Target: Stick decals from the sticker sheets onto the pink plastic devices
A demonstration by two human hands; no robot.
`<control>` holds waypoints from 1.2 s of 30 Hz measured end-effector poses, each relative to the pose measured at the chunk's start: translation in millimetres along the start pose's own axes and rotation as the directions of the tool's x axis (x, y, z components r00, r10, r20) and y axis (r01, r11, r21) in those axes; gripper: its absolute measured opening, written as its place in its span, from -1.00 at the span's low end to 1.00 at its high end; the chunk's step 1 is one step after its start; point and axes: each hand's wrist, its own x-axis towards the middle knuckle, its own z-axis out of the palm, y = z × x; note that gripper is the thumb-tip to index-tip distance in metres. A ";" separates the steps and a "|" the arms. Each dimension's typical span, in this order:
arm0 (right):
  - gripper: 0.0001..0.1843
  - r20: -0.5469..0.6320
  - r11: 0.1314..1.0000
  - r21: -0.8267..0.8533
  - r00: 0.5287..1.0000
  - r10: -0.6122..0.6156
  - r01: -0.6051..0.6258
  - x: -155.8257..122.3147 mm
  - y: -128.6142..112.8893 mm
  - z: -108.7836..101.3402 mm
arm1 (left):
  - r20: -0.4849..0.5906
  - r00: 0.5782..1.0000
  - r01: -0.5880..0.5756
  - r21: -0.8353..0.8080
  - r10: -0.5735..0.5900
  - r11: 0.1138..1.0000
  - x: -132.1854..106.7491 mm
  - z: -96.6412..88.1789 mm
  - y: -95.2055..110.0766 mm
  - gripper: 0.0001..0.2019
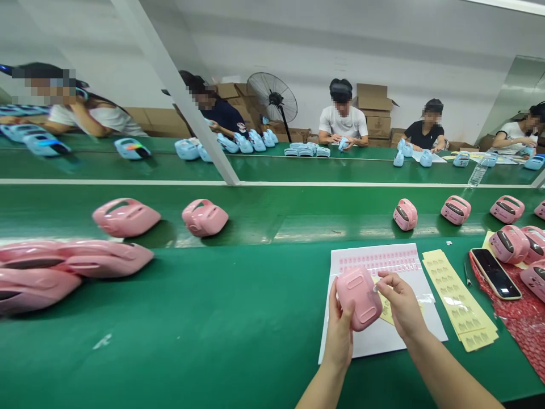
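Observation:
A pink plastic case point(359, 296) with rounded corners rests in my left hand point(340, 329), whose fingers and thumb wrap its left side and lower edge. My right hand point(398, 301) is closed in a pinch at the case's right edge, with a tiny whitish piece at the fingertips that is too small to name. Beneath both hands lies a white sheet point(366, 347) carrying rows of small pink stickers point(374, 261). Part of a yellow sticker sheet point(386, 312) shows behind the case.
Yellow sticker strips point(457, 301), tweezers point(467, 276) and a phone point(496, 274) on red bubble wrap point(525, 324) lie to the right. Pink cases point(455, 210) stand along the green belt point(298, 213); more are piled left point(106, 258). Co-workers point(343, 122) sit opposite with blue cases.

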 end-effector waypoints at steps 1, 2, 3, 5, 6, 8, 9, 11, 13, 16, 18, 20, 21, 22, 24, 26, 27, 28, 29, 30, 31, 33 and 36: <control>-0.73 0.003 1.000 -0.014 1.000 -0.001 0.001 -1.6 0.8 3.2 | 0.000 1.000 -0.010 0.001 0.010 1.000 -0.3 0.7 -2.1 -0.21; -0.72 0.007 1.000 -0.023 1.000 0.003 -0.003 -2.6 1.6 5.7 | 0.004 1.000 -0.014 -0.002 0.014 1.000 -0.6 1.1 -4.3 -0.18; -0.71 0.014 1.000 -0.028 1.000 0.009 -0.009 -2.9 2.2 7.4 | 0.006 1.000 -0.017 -0.005 0.017 1.000 -0.8 1.3 -6.4 -0.15; -0.70 0.025 0.999 -0.040 1.000 0.006 -0.005 -2.6 3.2 9.0 | -0.005 0.999 -0.037 -0.008 0.037 0.999 -1.2 1.8 -10.0 -0.12; -0.70 0.029 0.999 -0.049 1.000 -0.003 0.004 -2.1 3.7 9.2 | -0.016 0.998 -0.053 -0.009 0.053 0.999 -1.3 2.2 -11.6 -0.11; -0.71 0.035 0.998 -0.067 0.999 -0.020 0.022 -1.5 5.0 9.4 | -0.036 0.996 -0.086 -0.008 0.085 0.996 -1.5 3.1 -14.2 -0.13; -0.71 0.034 0.997 -0.072 0.999 -0.028 0.031 -1.3 5.8 9.5 | -0.043 0.994 -0.097 -0.008 0.096 0.995 -1.4 3.5 -15.3 -0.14; -0.70 0.027 0.997 -0.068 0.999 -0.038 0.040 -1.6 7.5 10.0 | -0.050 0.993 -0.104 -0.014 0.104 0.994 -1.1 3.5 -17.0 -0.15; -0.69 0.019 0.998 -0.054 0.999 -0.043 0.044 -2.3 8.9 10.6 | -0.054 0.993 -0.103 -0.021 0.102 0.994 -0.1 2.4 -18.0 -0.15; -0.69 0.021 0.999 -0.036 0.999 -0.034 0.035 -3.1 9.7 10.7 | -0.048 0.996 -0.080 -0.020 0.079 0.997 1.2 -0.1 -18.2 -0.13; -0.69 0.025 0.999 -0.035 0.999 -0.030 0.031 -3.1 9.6 10.3 | -0.028 0.998 -0.062 -0.012 0.062 0.998 1.5 -1.4 -17.7 -0.14; -0.69 0.029 0.999 -0.038 0.999 -0.033 0.034 -2.7 9.5 10.1 | -0.021 0.998 -0.063 -0.009 0.063 0.998 1.2 -1.9 -17.2 -0.15; -0.68 0.029 0.998 -0.042 0.999 -0.038 0.039 -2.4 9.6 10.1 | -0.022 0.998 -0.065 -0.011 0.065 0.998 0.9 -1.9 -17.0 -0.15; -0.68 0.028 0.998 -0.047 0.999 -0.045 0.046 -2.2 9.7 10.3 | -0.023 0.998 -0.066 -0.013 0.066 0.998 0.7 -1.9 -16.9 -0.14; -0.68 0.023 0.996 -0.060 0.998 -0.062 0.063 -1.8 10.1 11.1 | -0.021 0.998 -0.066 -0.016 0.066 0.998 0.6 -2.0 -16.9 -0.14; -0.68 0.015 0.994 -0.073 0.997 -0.078 0.079 -1.7 10.5 11.9 | -0.006 0.998 -0.066 -0.018 0.066 0.998 0.8 -2.3 -16.9 -0.15; -0.68 0.014 0.994 -0.078 0.997 -0.082 0.083 -1.7 10.8 12.2 | -0.003 0.998 -0.071 -0.019 0.071 0.997 1.0 -2.5 -16.9 -0.15; -0.68 0.014 0.993 -0.080 0.997 -0.082 0.083 -1.8 11.0 12.4 | -0.003 0.997 -0.076 -0.019 0.076 0.997 1.2 -2.6 -17.0 -0.16; -0.68 0.016 0.993 -0.080 0.997 -0.081 0.082 -1.8 11.1 12.5 | -0.003 0.997 -0.080 -0.019 0.080 0.997 1.4 -2.8 -17.0 -0.16; -0.68 0.021 0.994 -0.077 0.997 -0.079 0.081 -1.8 11.2 12.5 | -0.004 0.997 -0.082 -0.018 0.082 0.996 1.6 -2.9 -17.1 -0.16; -0.68 0.024 0.994 -0.075 0.997 -0.079 0.080 -1.8 11.2 12.4 | -0.006 0.997 -0.083 -0.016 0.083 0.996 1.7 -2.9 -17.2 -0.16; -0.68 0.024 0.993 -0.077 0.996 -0.084 0.086 -1.8 11.1 12.3 | -0.012 0.996 -0.085 -0.014 0.085 0.996 1.6 -2.9 -17.4 -0.16; -0.68 0.011 0.989 -0.106 0.995 -0.103 0.104 -2.2 10.3 12.5 | -0.017 0.996 -0.083 -0.020 0.082 0.996 0.6 -2.8 -17.0 -0.16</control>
